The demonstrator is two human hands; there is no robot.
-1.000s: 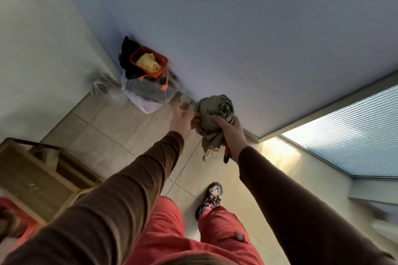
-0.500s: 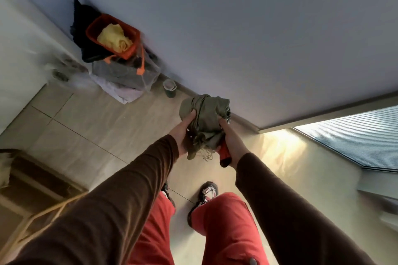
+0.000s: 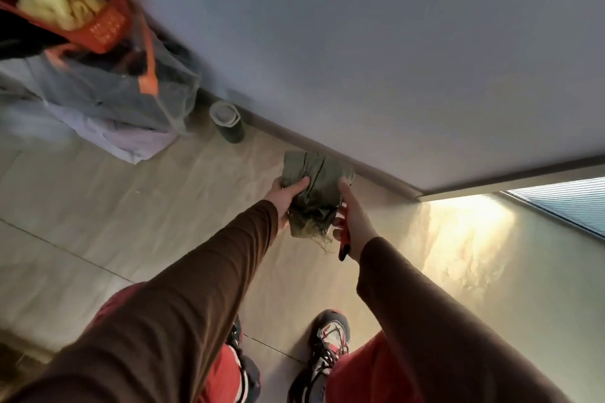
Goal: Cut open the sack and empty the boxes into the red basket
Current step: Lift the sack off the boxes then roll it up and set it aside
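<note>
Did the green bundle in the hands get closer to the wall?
Yes. The green bundle now sits right against the baseboard where wall meets floor, held between the left hand and right hand; earlier it was held farther from it.

No readable text, label, brand, number or sign anywhere in view. Motion blur smeared most surfaces; nothing legible showed.
</note>
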